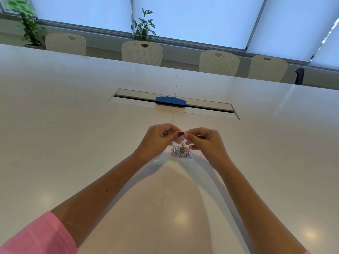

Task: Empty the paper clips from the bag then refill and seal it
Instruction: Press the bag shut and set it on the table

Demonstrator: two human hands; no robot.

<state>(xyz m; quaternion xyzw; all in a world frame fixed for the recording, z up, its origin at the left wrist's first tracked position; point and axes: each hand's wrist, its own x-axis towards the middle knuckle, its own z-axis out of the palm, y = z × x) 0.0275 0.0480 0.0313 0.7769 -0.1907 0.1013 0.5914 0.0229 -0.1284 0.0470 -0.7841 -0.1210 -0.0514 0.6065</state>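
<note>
Both my hands are raised just above the white table (pixel 91 125), pinching the top edge of a small clear bag (pixel 180 149) between them. My left hand (pixel 159 138) has its fingers (pixel 170 133) curled in, thumb pressed against the bag's upper strip; my right hand (pixel 205 142) does likewise from the other side, its fingertips meeting the left ones at the middle of that strip. Whether the strip is closed I cannot tell. The bag hangs down between my wrists, and a heap of coloured paper clips (pixel 181 152) sits in its bottom, pink, green and pale ones tangled together. Further along the table lies a long cable slot (pixel 207 106) with a blue piece (pixel 171 101) set in it. Beyond the far edge stand pale chairs (pixel 142 53).
</note>
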